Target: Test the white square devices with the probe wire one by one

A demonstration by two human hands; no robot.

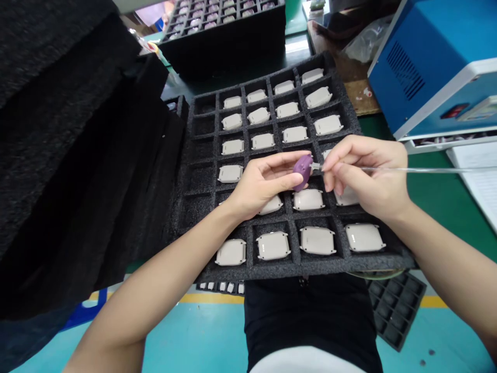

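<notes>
Between the thumb and fingers of my left hand (261, 182) sits a purple watch case (303, 171), tilted on its side. My right hand (363, 173) pinches the end of a clear thin tube (415, 170), whose pale tip (315, 166) touches or nearly touches the purple case's edge. Both hands are above a black foam tray (267, 270) with square compartments. Many hold beige watch cases (317, 240), backs up; the leftmost column shows bare compartments. My hands hide part of the tray's middle.
A blue machine (442, 62) with a red switch stands at the right, beside white papers (477, 176). Tall black foam stacks (77, 134) rise at the left. Behind is another foam tray stack (229, 46) holding purplish pieces. A dark compartment tray (398, 305) lies on the floor.
</notes>
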